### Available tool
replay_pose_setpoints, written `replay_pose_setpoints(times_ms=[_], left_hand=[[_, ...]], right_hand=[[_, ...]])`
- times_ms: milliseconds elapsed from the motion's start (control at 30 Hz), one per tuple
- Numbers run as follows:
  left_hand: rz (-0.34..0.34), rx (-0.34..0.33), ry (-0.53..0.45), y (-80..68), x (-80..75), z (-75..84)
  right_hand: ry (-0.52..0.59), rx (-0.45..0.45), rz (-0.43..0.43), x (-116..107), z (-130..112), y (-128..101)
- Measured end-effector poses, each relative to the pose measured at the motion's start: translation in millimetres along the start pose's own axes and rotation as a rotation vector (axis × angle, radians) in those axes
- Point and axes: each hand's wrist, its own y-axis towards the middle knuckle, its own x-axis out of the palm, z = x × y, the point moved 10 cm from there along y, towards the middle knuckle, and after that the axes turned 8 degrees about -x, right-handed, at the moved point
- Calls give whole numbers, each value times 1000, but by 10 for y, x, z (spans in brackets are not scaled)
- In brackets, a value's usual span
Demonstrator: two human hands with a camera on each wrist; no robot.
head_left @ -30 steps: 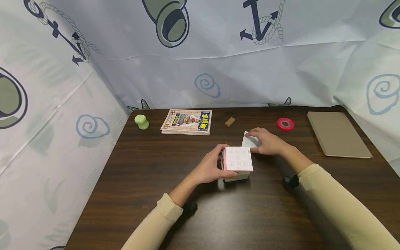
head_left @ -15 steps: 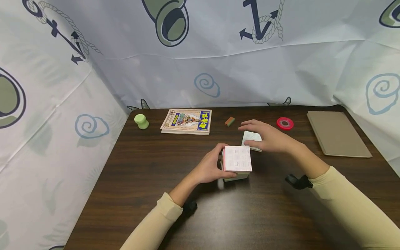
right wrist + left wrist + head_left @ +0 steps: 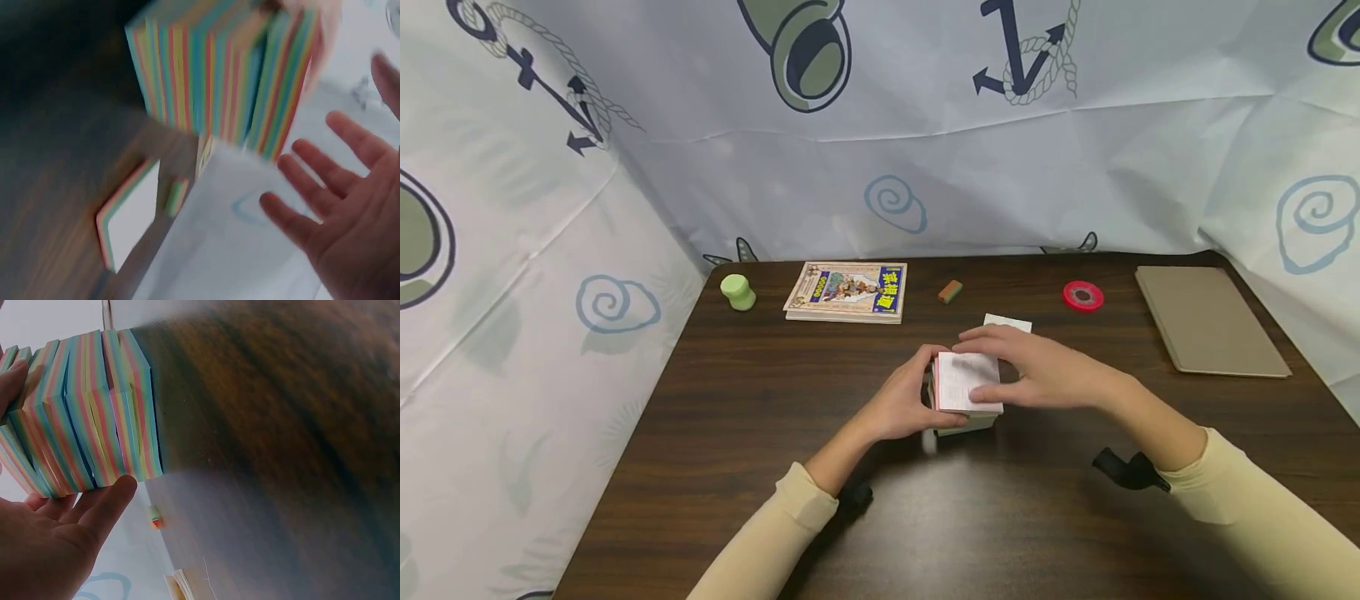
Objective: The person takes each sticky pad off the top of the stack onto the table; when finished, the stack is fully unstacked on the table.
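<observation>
A tall stack of square note pads (image 3: 957, 385), with a white printed top and edges striped in pink, yellow, green and blue (image 3: 81, 412), stands on the dark wooden table (image 3: 760, 467). My left hand (image 3: 898, 404) grips its left side, thumb at the near face and fingers round the far side. Over the top of the stack my right hand (image 3: 1048, 371) is spread with fingers extended; the right wrist view shows its palm with nothing in it. Just behind the stack, a single note pad (image 3: 134, 219) lies on the table, partly covered by the right hand in the head view.
Along the back stand a light green knobbed object (image 3: 738, 293), a comic book (image 3: 847, 292), a small orange-and-green block (image 3: 951, 291) and a red round disc (image 3: 1083, 296). A grey-beige board (image 3: 1213, 321) lies at the right. Patterned cloth hangs behind and left.
My right hand has let go of the single pad behind the stack and come toward me, over the stack's top. My left hand keeps its grip in the same place.
</observation>
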Motion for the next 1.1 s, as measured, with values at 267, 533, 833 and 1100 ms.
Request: replay_pose_setpoints(times_ms=[267,533,833,1100], left_hand=[[-3,-7,-4,9,0,-36],[-1,0,6,17,-6,-59],[-13,-8,10,21,5,-46],[-2,-34,43,19,5,-56]], right_hand=[[-192,-36,-44,255,-180,21],[-154,-34,-3,249,-136,88],[-47,13,-24,58,-15,-1],[-30,167,83,-312,664,-275]])
